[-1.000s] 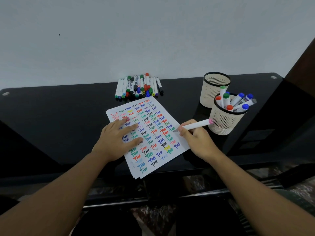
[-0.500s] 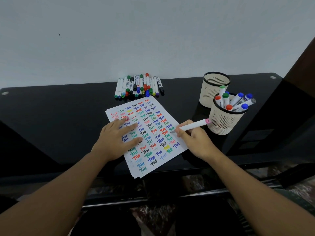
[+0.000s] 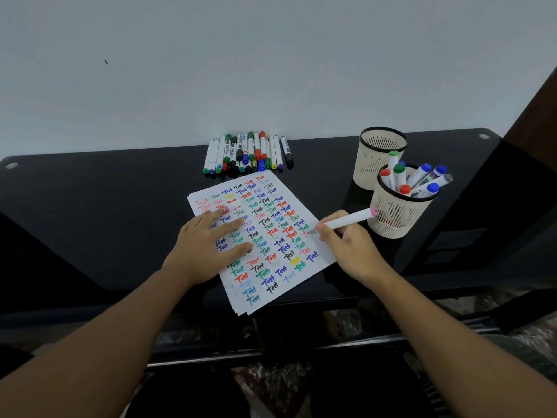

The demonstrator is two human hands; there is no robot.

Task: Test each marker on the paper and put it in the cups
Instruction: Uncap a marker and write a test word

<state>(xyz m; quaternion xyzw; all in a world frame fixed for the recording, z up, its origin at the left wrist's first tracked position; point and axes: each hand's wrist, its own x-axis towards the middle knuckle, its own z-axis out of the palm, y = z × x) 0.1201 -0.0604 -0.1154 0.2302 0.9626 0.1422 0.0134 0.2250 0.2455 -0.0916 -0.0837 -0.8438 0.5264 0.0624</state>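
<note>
Seen from the head camera, a person leans over a black bench point(image 3: 90, 224) set against a pale wall. The left hand point(image 3: 208, 245) lies flat with fingers spread on the paper point(image 3: 319, 257), a small stack of sheets covered in rows of the word "Test" in red, green, blue, black and yellow. A pink cap point(image 3: 225, 209) sits at the tips of that hand's fingers. The right hand point(image 3: 349, 245) pinches a white marker point(image 3: 349, 220) with a pink end, its tip touching the paper's right edge. Just beside this hand stands the near cup point(image 3: 391, 212), a cream mesh holder with a black rim, holding markers with red, green and blue caps. Touching it from behind is the far cup point(image 3: 373, 152); nothing shows above its rim. At the back of the bench, near the wall, a row of markers point(image 3: 247, 153) lies side by side just beyond the paper's top edge.
</note>
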